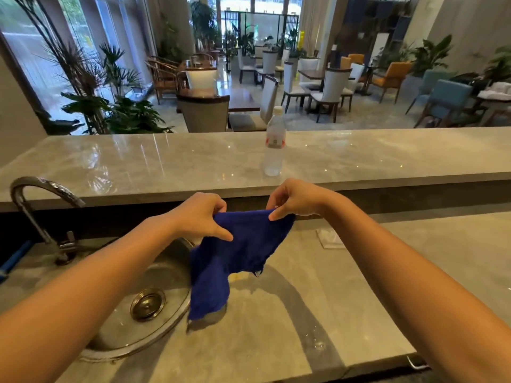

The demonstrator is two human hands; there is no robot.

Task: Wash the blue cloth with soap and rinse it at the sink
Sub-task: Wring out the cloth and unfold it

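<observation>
You hold blue cloth (243, 250) mid-frame: left hand (200, 214) and right hand (294, 200) each pinch top edge. Cloth hangs limp over sink (166, 324) rim, soft, light; likely heavier, drippy once wet. Keep corner grips.

Both hands up at frame centre, holding the blue cloth (243, 250) by its top edge. Left hand (201, 214) pinches the upper-left corner, right hand (296, 200) the upper-right, fingers (276, 215) closed on the fabric. Cloth hangs down, lower end over the right rim of the round metal sink (130, 341), lower left of frame. Drain (147, 304) visible in the basin. Curved tap (41, 200) at far left, no water seen running. Grey stone worktop (304, 313) w/ wet patches lower right. Clear plastic bottle (274, 142) upright on the raised ledge, just above centre. White scrap (330, 239) right of the cloth.
</observation>
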